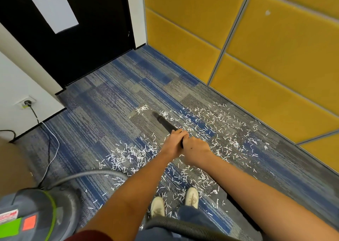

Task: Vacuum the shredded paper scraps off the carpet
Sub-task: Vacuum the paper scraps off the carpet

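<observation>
Item: black wand, gripped by both hands, left hand ahead of right hand; tip down on the carpet. Paper scraps lie scattered right, near-left and by my shoes. I'd favour slow, overlapping low strokes.

A black door with a pale glass panel stands at the far left, set in a white frame. Yellow padded wall panels, split by thin grey strips, run from the far corner along the right side. On the left, a white wall with a black skirting carries a socket with a plug in it; a black cable drops from the plug, a white cable trails towards the near left beside it, and two white shoes stand near the bottom centre
</observation>
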`<action>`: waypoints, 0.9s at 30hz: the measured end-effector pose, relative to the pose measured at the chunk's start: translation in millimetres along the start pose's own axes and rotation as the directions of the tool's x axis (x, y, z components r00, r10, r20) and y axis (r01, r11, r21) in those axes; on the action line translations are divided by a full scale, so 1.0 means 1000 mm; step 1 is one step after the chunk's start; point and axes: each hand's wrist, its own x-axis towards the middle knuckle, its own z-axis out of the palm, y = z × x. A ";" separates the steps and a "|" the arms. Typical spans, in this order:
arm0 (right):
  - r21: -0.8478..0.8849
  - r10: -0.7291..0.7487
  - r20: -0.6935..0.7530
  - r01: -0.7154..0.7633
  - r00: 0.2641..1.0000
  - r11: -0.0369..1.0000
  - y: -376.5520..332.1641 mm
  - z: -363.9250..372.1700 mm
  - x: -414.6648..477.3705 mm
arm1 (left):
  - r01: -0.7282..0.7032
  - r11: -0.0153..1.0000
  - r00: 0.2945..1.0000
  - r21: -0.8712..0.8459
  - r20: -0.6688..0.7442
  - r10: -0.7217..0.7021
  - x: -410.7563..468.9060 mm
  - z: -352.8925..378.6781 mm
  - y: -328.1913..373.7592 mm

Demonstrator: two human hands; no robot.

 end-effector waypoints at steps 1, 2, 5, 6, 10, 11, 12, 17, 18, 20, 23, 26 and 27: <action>-0.001 -0.009 -0.001 0.009 1.000 1.000 0.003 0.003 0.004 | 0.008 1.000 1.000 -0.019 -0.001 -0.008 0.001 0.001 0.001; -0.008 -0.025 0.003 0.025 1.000 1.000 0.005 0.004 0.007 | 0.016 0.999 1.000 -0.041 -0.023 -0.017 0.002 0.002 0.002; -0.019 -0.078 -0.002 0.078 0.997 0.997 0.009 -0.001 0.016 | 0.018 1.000 0.995 0.005 -0.099 -0.017 0.006 -0.004 0.002; -0.030 -0.101 -0.004 0.101 0.995 0.994 0.008 -0.004 0.018 | 0.022 0.999 0.994 0.034 -0.106 -0.019 0.008 -0.008 0.001; -0.038 -0.217 0.031 0.218 0.976 0.975 0.002 -0.026 0.028 | 0.061 0.996 0.991 0.072 -0.126 -0.052 0.015 -0.029 -0.007; -0.033 -0.244 0.054 0.246 0.968 0.969 0.001 -0.033 0.030 | 0.062 0.996 0.989 0.059 -0.135 -0.054 0.017 -0.034 -0.010; -0.028 -0.262 0.074 0.265 0.962 0.964 0.000 -0.041 0.032 | 0.062 0.997 0.988 0.042 -0.147 -0.055 0.019 -0.038 -0.013; 0.088 -0.274 0.093 0.267 0.957 0.960 0.009 -0.075 0.044 | 0.064 0.998 0.980 -0.011 -0.187 -0.065 0.039 -0.064 -0.013; 0.139 -0.271 0.088 0.257 0.959 0.956 0.011 -0.079 0.046 | 0.053 0.998 0.980 -0.022 -0.189 -0.057 0.042 -0.068 -0.011; 0.222 -0.256 0.087 0.232 0.963 0.947 0.013 -0.085 0.049 | 0.043 0.998 0.980 -0.045 -0.191 -0.051 0.048 -0.074 -0.008; 0.273 -0.221 0.075 0.193 0.972 0.943 0.012 -0.086 0.050 | 0.025 0.998 0.978 -0.057 -0.203 -0.036 0.054 -0.076 -0.006; 0.257 -0.171 0.067 0.148 0.983 0.955 0.008 -0.082 0.051 | 0.016 0.998 0.978 -0.061 -0.206 -0.028 0.061 -0.074 -0.008; 0.246 -0.164 0.066 0.144 0.984 0.959 0.006 -0.082 0.050 | 0.019 0.998 0.978 -0.066 -0.204 -0.032 0.063 -0.073 -0.008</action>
